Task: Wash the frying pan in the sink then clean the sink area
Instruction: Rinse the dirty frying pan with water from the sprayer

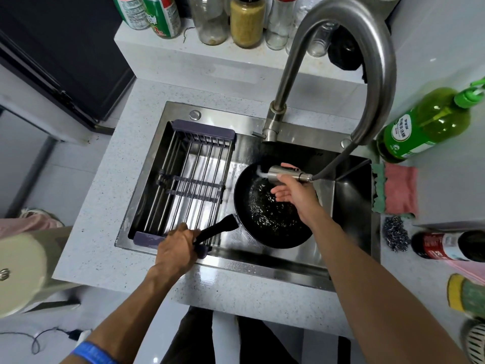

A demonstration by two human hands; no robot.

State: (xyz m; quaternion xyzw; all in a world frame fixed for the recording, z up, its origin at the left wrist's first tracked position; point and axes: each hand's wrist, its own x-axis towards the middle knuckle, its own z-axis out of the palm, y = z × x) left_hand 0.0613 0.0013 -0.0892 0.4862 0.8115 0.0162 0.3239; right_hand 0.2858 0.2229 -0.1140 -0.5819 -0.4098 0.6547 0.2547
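A black frying pan (265, 214) sits in the steel sink (349, 195), wet and glistening inside. My left hand (177, 248) grips the pan's black handle (219, 228) at the sink's front edge. My right hand (294, 190) holds the pulled-out metal spray head (282, 173) of the tap over the pan. Water sprays from the head onto the pan's far rim. A grey hose runs from the spray head up to the curved tap (341, 48).
A purple-ended drying rack (191, 179) spans the sink's left half. On the right counter lie a pink cloth (400, 190), a green sponge (378, 190), a steel scourer (396, 236) and a green soap bottle (422, 127). Jars line the back ledge (246, 22).
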